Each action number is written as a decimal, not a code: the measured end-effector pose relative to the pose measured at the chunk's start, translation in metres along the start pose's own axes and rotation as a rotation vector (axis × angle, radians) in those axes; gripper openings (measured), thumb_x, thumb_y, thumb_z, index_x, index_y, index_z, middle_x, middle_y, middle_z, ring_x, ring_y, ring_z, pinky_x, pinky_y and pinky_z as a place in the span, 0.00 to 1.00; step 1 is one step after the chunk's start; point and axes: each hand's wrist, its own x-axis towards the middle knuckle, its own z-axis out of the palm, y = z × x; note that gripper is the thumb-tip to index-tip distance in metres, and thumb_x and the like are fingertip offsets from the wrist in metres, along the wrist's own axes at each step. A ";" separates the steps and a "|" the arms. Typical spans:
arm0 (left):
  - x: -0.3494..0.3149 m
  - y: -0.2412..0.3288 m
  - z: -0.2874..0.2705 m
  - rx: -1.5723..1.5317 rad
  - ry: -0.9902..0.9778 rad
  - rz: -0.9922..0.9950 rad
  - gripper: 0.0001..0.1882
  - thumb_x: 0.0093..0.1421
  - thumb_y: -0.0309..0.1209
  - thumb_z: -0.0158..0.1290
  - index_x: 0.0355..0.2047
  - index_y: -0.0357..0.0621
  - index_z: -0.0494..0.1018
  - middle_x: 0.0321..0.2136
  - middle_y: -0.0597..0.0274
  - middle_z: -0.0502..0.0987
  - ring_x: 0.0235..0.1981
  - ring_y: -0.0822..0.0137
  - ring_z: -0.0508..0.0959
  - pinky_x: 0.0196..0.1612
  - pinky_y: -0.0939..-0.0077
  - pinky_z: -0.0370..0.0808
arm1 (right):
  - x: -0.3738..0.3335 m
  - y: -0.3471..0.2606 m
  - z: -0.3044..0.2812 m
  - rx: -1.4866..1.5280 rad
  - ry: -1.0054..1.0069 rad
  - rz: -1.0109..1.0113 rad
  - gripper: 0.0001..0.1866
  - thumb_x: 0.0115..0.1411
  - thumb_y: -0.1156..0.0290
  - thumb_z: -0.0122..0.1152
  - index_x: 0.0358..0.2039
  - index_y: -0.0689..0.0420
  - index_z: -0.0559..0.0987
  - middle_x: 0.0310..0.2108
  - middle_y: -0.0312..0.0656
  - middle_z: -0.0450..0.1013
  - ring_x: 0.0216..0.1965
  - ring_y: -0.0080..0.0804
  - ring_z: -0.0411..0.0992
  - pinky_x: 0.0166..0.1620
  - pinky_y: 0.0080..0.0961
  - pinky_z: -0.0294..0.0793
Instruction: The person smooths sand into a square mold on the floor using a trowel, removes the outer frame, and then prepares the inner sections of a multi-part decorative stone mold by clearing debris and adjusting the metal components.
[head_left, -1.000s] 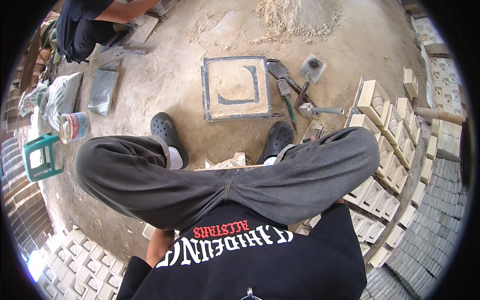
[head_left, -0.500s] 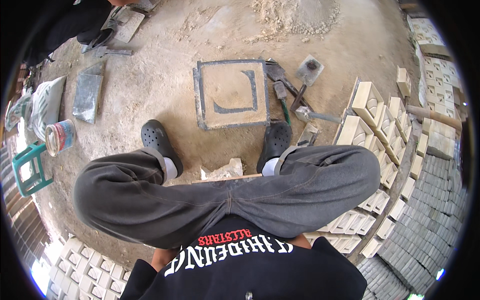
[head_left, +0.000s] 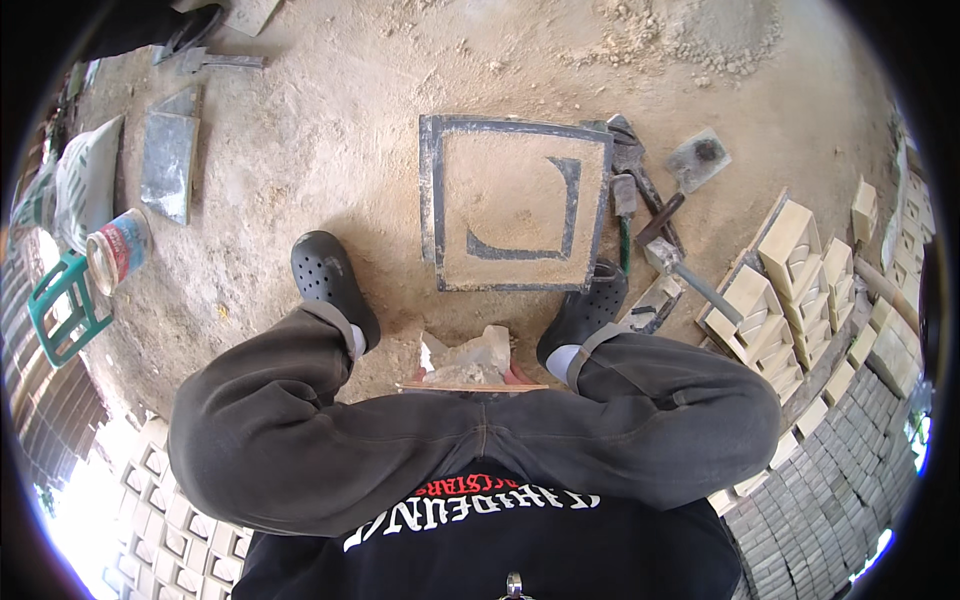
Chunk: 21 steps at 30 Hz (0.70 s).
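Note:
Neither of my hands shows in the head view; both are hidden below my dark trousers (head_left: pixel 300 430) and black shirt. Between and beyond my feet lies a square dark-rimmed mould (head_left: pixel 437 200) filled level with sandy powder, with a dark curved corner strip and a bar showing through it. My right clog (head_left: pixel 590 310) touches its near edge, while my left clog (head_left: pixel 335 285) rests apart from it. Right of the mould lie a trowel (head_left: pixel 698 160), a green-handled tool (head_left: pixel 624 195) and a hammer-like tool (head_left: pixel 700 285). Between my feet sits a torn pale bag (head_left: pixel 470 355) behind a wooden edge.
Cream hollow blocks (head_left: pixel 785 245) stand stacked at the right, with grey pavers (head_left: pixel 840 475) beyond. On the left are a tin bucket (head_left: pixel 118 250), a green stool (head_left: pixel 70 310), a sack (head_left: pixel 90 185) and a metal sheet (head_left: pixel 167 165). A person's dark leg (head_left: pixel 140 30) shows top left.
My view has shifted, so the mould and tools appear further right and lower. My forearms, partly visible before beside the shirt, are out of sight. The other person shows less.

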 end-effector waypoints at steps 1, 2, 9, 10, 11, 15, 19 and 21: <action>-0.008 0.005 -0.013 -0.002 0.019 -0.006 0.31 0.63 0.56 0.44 0.42 0.36 0.74 0.38 0.37 0.77 0.42 0.44 0.78 0.47 0.53 0.72 | 0.004 -0.001 -0.002 0.032 -0.001 0.005 0.20 0.65 0.52 0.51 0.28 0.57 0.76 0.23 0.44 0.74 0.21 0.42 0.71 0.25 0.38 0.69; -0.003 0.023 -0.029 0.012 0.022 0.007 0.31 0.63 0.56 0.44 0.42 0.36 0.74 0.38 0.37 0.77 0.42 0.44 0.78 0.47 0.53 0.72 | 0.000 -0.005 -0.001 0.036 0.020 0.011 0.20 0.65 0.52 0.51 0.28 0.57 0.76 0.23 0.44 0.74 0.21 0.42 0.71 0.25 0.38 0.69; 0.014 0.050 -0.039 0.046 0.006 0.002 0.32 0.63 0.57 0.44 0.43 0.36 0.74 0.39 0.37 0.77 0.42 0.45 0.78 0.47 0.54 0.72 | -0.006 -0.003 -0.004 0.084 0.062 0.042 0.21 0.64 0.51 0.50 0.29 0.57 0.76 0.23 0.43 0.74 0.22 0.41 0.71 0.25 0.37 0.69; 0.009 0.043 -0.030 0.047 -0.007 -0.010 0.32 0.63 0.57 0.44 0.43 0.36 0.74 0.39 0.37 0.77 0.43 0.45 0.78 0.47 0.54 0.72 | -0.008 -0.002 -0.003 0.098 0.061 0.043 0.21 0.64 0.51 0.50 0.29 0.57 0.76 0.23 0.43 0.75 0.22 0.41 0.71 0.25 0.37 0.69; 0.013 0.044 -0.023 0.046 -0.010 -0.006 0.32 0.63 0.57 0.44 0.43 0.36 0.74 0.39 0.37 0.77 0.43 0.45 0.78 0.47 0.54 0.72 | -0.012 0.000 -0.001 0.112 0.062 0.044 0.21 0.64 0.51 0.50 0.30 0.57 0.76 0.23 0.43 0.75 0.22 0.41 0.71 0.25 0.37 0.69; -0.002 0.005 0.023 0.009 -0.063 -0.063 0.32 0.63 0.57 0.44 0.43 0.36 0.74 0.39 0.37 0.77 0.43 0.45 0.78 0.48 0.54 0.72 | -0.002 -0.009 0.012 0.208 0.031 0.066 0.21 0.64 0.50 0.50 0.30 0.57 0.77 0.24 0.43 0.75 0.23 0.40 0.72 0.25 0.37 0.70; 0.013 -0.001 0.052 0.002 -0.107 -0.063 0.33 0.63 0.58 0.44 0.44 0.36 0.74 0.39 0.37 0.77 0.43 0.45 0.78 0.48 0.54 0.72 | -0.014 0.014 0.003 0.227 0.027 0.071 0.21 0.64 0.50 0.50 0.31 0.57 0.77 0.24 0.43 0.75 0.23 0.40 0.72 0.26 0.36 0.70; 0.015 -0.003 0.069 0.001 -0.132 -0.063 0.33 0.62 0.58 0.44 0.44 0.36 0.74 0.40 0.37 0.77 0.43 0.45 0.78 0.48 0.54 0.72 | -0.019 0.019 0.005 0.247 0.038 0.078 0.22 0.64 0.50 0.50 0.31 0.57 0.77 0.24 0.42 0.75 0.24 0.39 0.72 0.26 0.36 0.70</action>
